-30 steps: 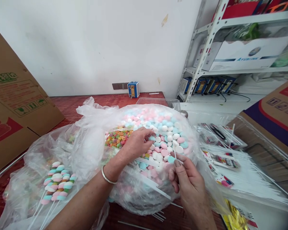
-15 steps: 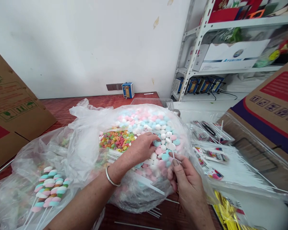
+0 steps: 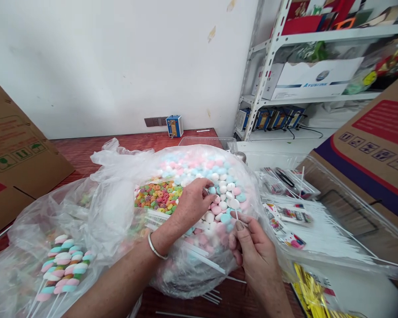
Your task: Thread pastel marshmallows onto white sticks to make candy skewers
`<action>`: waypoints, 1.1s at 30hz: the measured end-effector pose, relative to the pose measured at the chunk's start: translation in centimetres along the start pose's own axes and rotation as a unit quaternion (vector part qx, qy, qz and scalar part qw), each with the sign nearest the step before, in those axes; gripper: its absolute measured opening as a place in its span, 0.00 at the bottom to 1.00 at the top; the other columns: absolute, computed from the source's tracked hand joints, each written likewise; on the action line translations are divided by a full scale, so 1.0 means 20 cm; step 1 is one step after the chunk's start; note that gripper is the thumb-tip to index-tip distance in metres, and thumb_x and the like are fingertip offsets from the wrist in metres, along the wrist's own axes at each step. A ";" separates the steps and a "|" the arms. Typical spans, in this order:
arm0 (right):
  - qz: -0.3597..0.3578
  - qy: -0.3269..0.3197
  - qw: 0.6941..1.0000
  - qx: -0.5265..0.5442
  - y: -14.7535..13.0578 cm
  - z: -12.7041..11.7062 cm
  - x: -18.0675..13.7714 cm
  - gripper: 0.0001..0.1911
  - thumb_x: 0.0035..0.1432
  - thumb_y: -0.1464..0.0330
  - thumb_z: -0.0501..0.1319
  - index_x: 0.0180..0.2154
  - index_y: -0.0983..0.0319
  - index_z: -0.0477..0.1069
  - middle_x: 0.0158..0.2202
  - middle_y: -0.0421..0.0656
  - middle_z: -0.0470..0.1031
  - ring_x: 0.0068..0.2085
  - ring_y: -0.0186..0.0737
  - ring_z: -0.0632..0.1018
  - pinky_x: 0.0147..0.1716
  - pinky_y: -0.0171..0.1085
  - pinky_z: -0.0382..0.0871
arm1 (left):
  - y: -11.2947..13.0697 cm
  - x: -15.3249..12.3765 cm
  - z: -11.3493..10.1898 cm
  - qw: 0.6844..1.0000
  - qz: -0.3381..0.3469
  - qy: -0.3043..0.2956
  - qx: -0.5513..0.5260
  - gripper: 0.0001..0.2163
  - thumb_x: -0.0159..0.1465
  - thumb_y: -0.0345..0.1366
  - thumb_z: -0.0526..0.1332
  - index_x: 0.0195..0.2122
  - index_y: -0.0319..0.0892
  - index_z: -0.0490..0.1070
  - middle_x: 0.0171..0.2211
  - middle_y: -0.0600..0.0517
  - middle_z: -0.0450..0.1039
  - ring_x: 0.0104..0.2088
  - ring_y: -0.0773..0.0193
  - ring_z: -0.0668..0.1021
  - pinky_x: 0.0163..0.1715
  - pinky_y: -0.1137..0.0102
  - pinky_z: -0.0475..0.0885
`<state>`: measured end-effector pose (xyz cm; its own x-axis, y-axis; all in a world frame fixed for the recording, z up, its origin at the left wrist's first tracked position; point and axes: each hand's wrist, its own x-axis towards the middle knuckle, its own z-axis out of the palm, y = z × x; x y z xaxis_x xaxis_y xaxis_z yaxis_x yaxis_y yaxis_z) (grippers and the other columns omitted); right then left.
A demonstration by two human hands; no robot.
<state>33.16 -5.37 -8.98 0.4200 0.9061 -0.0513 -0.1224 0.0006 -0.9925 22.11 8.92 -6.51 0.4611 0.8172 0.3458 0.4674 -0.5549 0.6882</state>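
Note:
A big clear plastic bag (image 3: 119,207) lies open on the red table, holding pink, blue and white round candies (image 3: 225,190) and a heap of small coloured ring candies (image 3: 155,196). My left hand (image 3: 194,201), with a silver bangle at the wrist, reaches into the bag and its fingers curl down among the round candies. My right hand (image 3: 248,245) is closed in a pinch on a thin white stick (image 3: 237,215) at the bag's near edge, pointing up into the candies. More white sticks (image 3: 199,256) lie inside the bag below my left wrist.
Finished candy skewers (image 3: 64,265) lie in plastic at the lower left. A clear tray of white sticks and printed cards (image 3: 305,229) sits at the right. Cardboard boxes (image 3: 16,145) flank both sides; a metal shelf (image 3: 268,57) stands at the back right. Yellow twist ties (image 3: 311,296) lie near the front.
My left hand drew back a little over the round candies, its fingers curling in. My right hand kept its pinch on the stick. The view shifted slightly.

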 end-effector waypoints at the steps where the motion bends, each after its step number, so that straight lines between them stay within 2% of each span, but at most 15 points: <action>1: 0.001 0.004 1.000 0.003 0.00 0.00 0.00 0.22 0.63 0.51 0.58 0.48 0.61 0.69 0.21 0.33 0.67 0.18 0.27 0.61 0.17 0.28 0.52 | 0.01 0.00 -0.01 1.000 -0.008 -0.011 -0.020 0.10 0.59 0.30 0.66 0.42 0.43 0.73 0.33 0.54 0.76 0.28 0.66 0.76 0.32 0.71 0.70; 4: 0.000 0.013 1.000 0.014 -0.01 -0.02 -0.01 0.20 0.63 0.52 0.59 0.47 0.60 0.69 0.22 0.33 0.66 0.19 0.28 0.61 0.17 0.28 0.52 | 0.06 -0.01 -0.01 0.998 0.016 -0.038 -0.044 0.09 0.59 0.29 0.65 0.41 0.43 0.74 0.33 0.54 0.76 0.29 0.67 0.76 0.35 0.71 0.71; 9: 0.001 0.021 0.999 0.024 0.02 -0.04 -0.01 0.18 0.63 0.53 0.60 0.46 0.59 0.68 0.22 0.33 0.66 0.19 0.28 0.61 0.17 0.28 0.52 | 0.10 0.02 0.05 0.996 0.080 -0.010 -0.025 0.10 0.59 0.25 0.63 0.41 0.43 0.75 0.41 0.50 0.75 0.33 0.66 0.77 0.39 0.70 0.72; 12: 0.004 0.014 0.999 0.036 0.03 -0.05 -0.02 0.18 0.63 0.53 0.60 0.46 0.58 0.68 0.22 0.32 0.66 0.19 0.27 0.60 0.17 0.28 0.52 | 0.10 0.04 0.08 0.993 0.106 -0.009 -0.043 0.11 0.60 0.26 0.63 0.43 0.42 0.73 0.40 0.51 0.75 0.35 0.65 0.77 0.40 0.70 0.72; 17: 0.003 0.018 0.999 0.033 0.02 -0.05 -0.02 0.18 0.63 0.53 0.59 0.46 0.59 0.68 0.22 0.32 0.66 0.19 0.26 0.60 0.17 0.27 0.51 | 0.10 0.05 0.09 0.988 0.133 -0.059 0.056 0.09 0.63 0.25 0.59 0.41 0.42 0.73 0.38 0.49 0.75 0.39 0.61 0.77 0.41 0.68 0.72; 24: -0.005 0.018 0.999 0.029 0.01 -0.04 -0.02 0.21 0.63 0.52 0.59 0.48 0.60 0.68 0.21 0.32 0.66 0.18 0.27 0.61 0.16 0.27 0.52 | 0.06 0.04 0.12 0.972 0.185 -0.099 0.101 0.14 0.64 0.23 0.55 0.48 0.40 0.71 0.48 0.45 0.73 0.47 0.59 0.76 0.46 0.67 0.73; 27: -0.011 0.019 0.999 0.027 0.02 -0.05 -0.03 0.21 0.63 0.52 0.59 0.48 0.60 0.69 0.21 0.33 0.66 0.18 0.27 0.61 0.16 0.27 0.52 | 0.07 0.04 0.13 0.965 0.185 -0.109 0.149 0.14 0.64 0.23 0.54 0.47 0.41 0.71 0.46 0.45 0.72 0.44 0.58 0.76 0.43 0.65 0.73; 29: -0.015 0.022 0.999 0.024 0.02 -0.05 -0.03 0.20 0.63 0.53 0.59 0.49 0.60 0.69 0.22 0.33 0.66 0.18 0.27 0.61 0.16 0.27 0.53 | 0.08 0.05 0.12 0.970 0.173 -0.097 0.144 0.13 0.63 0.23 0.54 0.45 0.41 0.72 0.44 0.45 0.73 0.42 0.58 0.76 0.42 0.65 0.73; 31: -0.022 0.029 0.999 0.013 0.02 -0.06 -0.03 0.19 0.64 0.54 0.58 0.50 0.58 0.70 0.24 0.34 0.67 0.19 0.28 0.62 0.16 0.28 0.54 | 0.10 0.04 0.08 0.986 0.132 -0.059 0.088 0.11 0.61 0.24 0.57 0.43 0.40 0.73 0.40 0.47 0.74 0.40 0.60 0.76 0.42 0.66 0.73; 33: -0.043 0.043 0.998 -0.016 0.01 -0.06 -0.04 0.17 0.64 0.56 0.59 0.50 0.57 0.72 0.26 0.36 0.70 0.21 0.30 0.65 0.18 0.29 0.58 | 0.10 0.02 0.03 0.998 0.050 -0.034 -0.020 0.12 0.60 0.27 0.61 0.45 0.40 0.73 0.34 0.50 0.75 0.34 0.63 0.77 0.38 0.68 0.73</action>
<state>33.93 -6.69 -9.31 0.5031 0.8638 0.0264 -0.0538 0.0618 -0.9966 23.71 7.95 -5.41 0.5544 0.7446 0.3717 0.3861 -0.6258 0.6777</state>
